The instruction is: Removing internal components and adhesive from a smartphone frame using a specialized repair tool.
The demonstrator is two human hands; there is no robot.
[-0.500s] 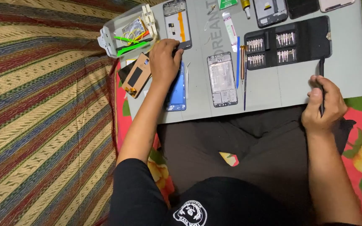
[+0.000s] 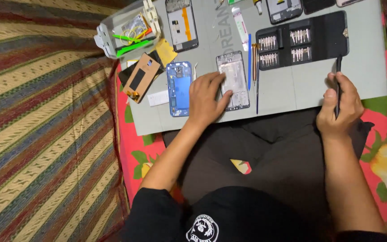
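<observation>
Here we see the left hand [image 2: 208,99] lying palm down on the grey work mat [image 2: 314,85], its fingers loosely spread and slightly curled, the fingertips resting on the left edge of the silver phone frame [image 2: 234,78]; it presses on the frame rather than gripping it. Just beside that hand, to its left, lies the blue phone frame [image 2: 178,88], apart from the fingers as far as we can tell. The right hand [image 2: 340,107] is closed around a thin black tool [image 2: 337,85], held upright between thumb and fingers so that its tip points toward the black bit case [image 2: 303,40]. We count two hands, one black tool in the grip, two phone frames near the left hand, one more phone frame with an orange strip [image 2: 182,24] higher on the mat, one open bit case with four rows of bits, one blue pry stick [image 2: 249,62] just right of the silver frame, and one clear plastic box [image 2: 128,31] at the mat's far left corner. Both forearms reach forward from the body over the dark lap, the left angled inward across the mat's near edge, the right nearly straight, its wrist at the mat's near right edge.
</observation>
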